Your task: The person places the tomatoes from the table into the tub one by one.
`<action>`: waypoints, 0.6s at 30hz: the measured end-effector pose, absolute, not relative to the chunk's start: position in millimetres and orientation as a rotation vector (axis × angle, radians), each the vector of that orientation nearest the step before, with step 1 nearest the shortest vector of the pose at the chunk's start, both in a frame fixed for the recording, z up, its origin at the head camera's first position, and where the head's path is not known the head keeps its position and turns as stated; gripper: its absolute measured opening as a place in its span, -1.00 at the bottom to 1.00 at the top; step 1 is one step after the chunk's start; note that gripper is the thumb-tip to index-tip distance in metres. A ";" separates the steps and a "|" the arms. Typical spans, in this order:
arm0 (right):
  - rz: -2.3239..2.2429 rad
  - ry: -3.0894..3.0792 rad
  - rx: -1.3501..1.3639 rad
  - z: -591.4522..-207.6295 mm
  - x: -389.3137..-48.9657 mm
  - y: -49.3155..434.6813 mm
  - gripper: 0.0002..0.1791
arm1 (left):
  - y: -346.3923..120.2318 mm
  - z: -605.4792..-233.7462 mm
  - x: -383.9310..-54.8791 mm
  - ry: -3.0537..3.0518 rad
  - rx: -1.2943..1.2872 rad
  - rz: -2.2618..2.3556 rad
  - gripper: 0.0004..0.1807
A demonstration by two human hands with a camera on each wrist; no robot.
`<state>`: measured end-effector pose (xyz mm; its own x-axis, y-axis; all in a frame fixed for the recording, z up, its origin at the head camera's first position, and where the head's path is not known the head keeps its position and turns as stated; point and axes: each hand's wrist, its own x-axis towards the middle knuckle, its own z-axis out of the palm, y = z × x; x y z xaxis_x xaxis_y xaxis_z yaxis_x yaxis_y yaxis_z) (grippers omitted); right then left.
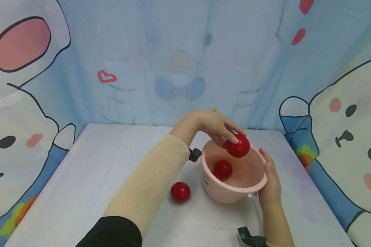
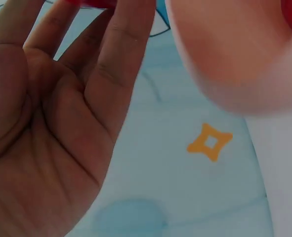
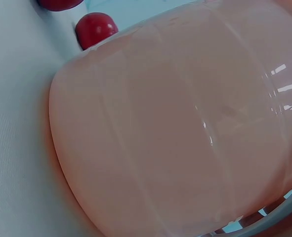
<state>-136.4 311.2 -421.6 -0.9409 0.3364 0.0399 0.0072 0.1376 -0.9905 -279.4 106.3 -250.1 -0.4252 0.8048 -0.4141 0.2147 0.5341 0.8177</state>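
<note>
Booth-like setting, cartoon-printed blue curtains (image 1: 185,31) on three sides, white table (image 1: 108,161)

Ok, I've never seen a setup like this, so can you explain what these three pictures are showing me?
There's no machine here, just a person's two bare hands. The wide picture comes from a camera worn on the head; the two closer ones come from cameras on the left and right wrists.

In the wide picture, the left hand holds a red ball in its fingers, over the mouth of a pink bucket. The right hand is against the bucket's side. Inside is another ball, with more red partly hidden beside it. A loose ball sits on the white table. The right wrist picture mostly shows the bucket's outer wall.
</note>
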 end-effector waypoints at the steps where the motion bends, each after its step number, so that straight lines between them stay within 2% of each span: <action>1: 1.892 -2.161 -0.346 -421.7 -136.1 311.1 -0.45 | 112.5 -250.1 -278.9 1.915 0.823 0.860 -0.47; 12: 1.905 -2.157 -0.327 -426.3 -132.9 301.2 -0.45 | 150.0 -267.1 -275.7 1.956 0.836 0.589 -0.54; 18: 1.930 -2.109 -0.305 -424.9 -132.4 295.3 -0.44 | 159.9 -284.9 -268.1 1.773 0.470 0.815 -0.63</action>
